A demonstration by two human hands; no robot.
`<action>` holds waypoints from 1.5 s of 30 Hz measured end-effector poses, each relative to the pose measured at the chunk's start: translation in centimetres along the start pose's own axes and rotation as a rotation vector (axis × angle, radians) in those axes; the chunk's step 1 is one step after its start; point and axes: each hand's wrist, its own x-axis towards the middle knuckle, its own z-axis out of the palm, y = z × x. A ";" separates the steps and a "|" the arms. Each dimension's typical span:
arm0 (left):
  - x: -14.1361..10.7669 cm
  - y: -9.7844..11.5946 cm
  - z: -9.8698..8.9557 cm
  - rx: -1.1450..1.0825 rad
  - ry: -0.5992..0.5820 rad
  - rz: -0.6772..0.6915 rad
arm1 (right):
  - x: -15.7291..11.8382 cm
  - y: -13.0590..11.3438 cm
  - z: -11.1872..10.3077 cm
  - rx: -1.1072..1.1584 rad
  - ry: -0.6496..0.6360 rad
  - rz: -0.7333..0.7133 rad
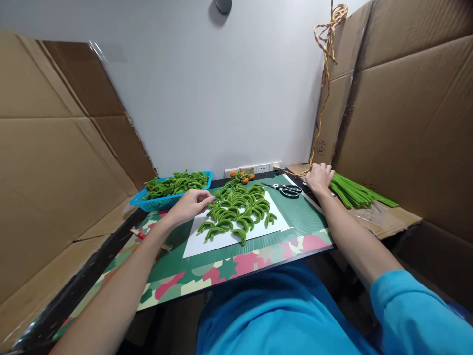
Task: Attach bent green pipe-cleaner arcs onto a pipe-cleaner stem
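Observation:
My left hand (195, 202) is closed in a pinch at the left edge of a pile of curved green pipe cleaner pieces (236, 209). Whatever sits between its fingertips is too small to make out. The pieces lie spread over a white sheet (197, 246) on the green tabletop. At the far right, my right hand (320, 176) has its fingers curled over the near-wall end of a bundle of long, straight green pipe cleaners (354, 191). Its fingertips are partly hidden.
A blue basket (162, 202) heaped with green pieces stands at the back left. Black-handled scissors (288, 190) lie right of the sheet. Small orange pieces (242, 175) with green stems lie behind the pile, near a power strip (263, 168). Cardboard walls (414, 113) flank both sides.

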 end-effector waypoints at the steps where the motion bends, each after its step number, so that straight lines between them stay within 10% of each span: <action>1: 0.0 0.1 0.0 0.001 0.011 0.008 | 0.0 0.6 0.4 -0.028 -0.015 0.037; 45: -0.1 -0.4 1.0 0.056 0.000 0.033 | -0.3 2.4 2.9 -0.137 -0.117 0.123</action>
